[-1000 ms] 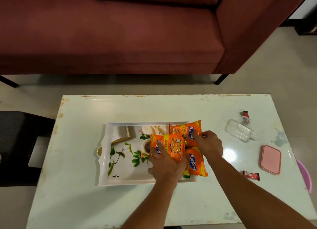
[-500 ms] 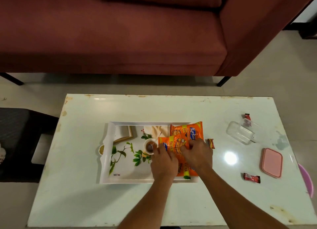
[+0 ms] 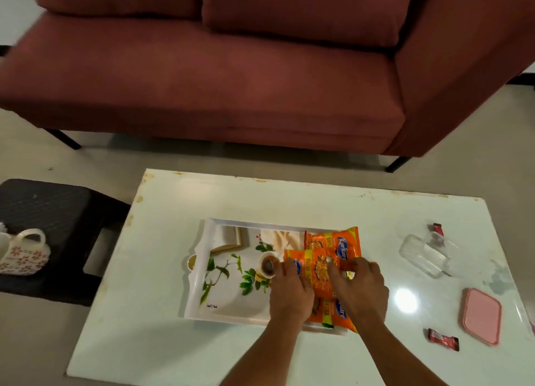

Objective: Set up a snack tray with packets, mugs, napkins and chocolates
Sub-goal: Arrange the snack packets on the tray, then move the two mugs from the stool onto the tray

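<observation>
The left hand (image 3: 291,296) lies palm down, fingers fairly straight, on the left edge of the middle packet (image 3: 317,272). The right hand (image 3: 362,291) has its fingers bent down onto the same packet's right side. A small shiny gold bit shows between its thumb and forefinger, and I cannot tell whether it pinches that.

Three orange snack packets overlap in a column, just right of frame centre, on the right end of the tray (image 3: 193,287). The upper packet (image 3: 333,241) lies clear of the hands, and the lower packet (image 3: 333,314) is mostly hidden under both wrists. The tray is white and rectangular, printed with green leaves, a book and a small brown cup, with a gold handle on its left rim. It sits on a glossy white table (image 3: 289,200).

To the right on the table are a clear plastic box (image 3: 424,255) and a pink lid (image 3: 482,316). One red chocolate (image 3: 443,339) lies at lower right and another red chocolate (image 3: 437,229) beyond the box. At the left edge of the frame a white mug (image 3: 26,254) with red flowers stands on a dark stool (image 3: 49,212). A maroon sofa (image 3: 231,67) fills the top.

The upper packet carries "Kurkure" in a blue logo, while the others show only part of it. A small dark mark on the tray's lower edge is too small to read.
</observation>
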A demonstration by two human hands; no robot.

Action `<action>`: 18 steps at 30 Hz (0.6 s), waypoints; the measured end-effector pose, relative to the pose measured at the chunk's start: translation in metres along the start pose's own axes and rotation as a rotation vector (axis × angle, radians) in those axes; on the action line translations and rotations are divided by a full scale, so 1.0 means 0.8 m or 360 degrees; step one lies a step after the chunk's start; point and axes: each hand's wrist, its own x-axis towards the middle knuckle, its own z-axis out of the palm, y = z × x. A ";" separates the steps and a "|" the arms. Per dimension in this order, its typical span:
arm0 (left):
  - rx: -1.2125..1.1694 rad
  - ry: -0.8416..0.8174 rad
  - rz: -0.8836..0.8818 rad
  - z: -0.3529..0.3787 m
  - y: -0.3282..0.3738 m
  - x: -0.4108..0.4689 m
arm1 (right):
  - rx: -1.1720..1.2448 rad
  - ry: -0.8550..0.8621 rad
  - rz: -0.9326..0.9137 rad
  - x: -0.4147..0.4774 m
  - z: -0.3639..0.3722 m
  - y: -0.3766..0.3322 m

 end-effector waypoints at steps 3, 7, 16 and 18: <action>-0.0004 0.0040 -0.0010 -0.034 0.010 -0.004 | 0.0000 0.0108 -0.0058 -0.004 -0.018 -0.031; 0.0053 0.0185 0.0019 -0.118 0.035 -0.020 | 0.0099 0.0162 -0.0398 -0.030 -0.055 -0.104; 0.0080 0.0620 0.0127 -0.347 0.087 -0.142 | 0.0142 -0.0233 -0.1020 -0.129 -0.183 -0.282; 0.0100 0.0716 0.0131 -0.392 0.086 -0.180 | 0.0127 -0.0279 -0.1165 -0.157 -0.211 -0.320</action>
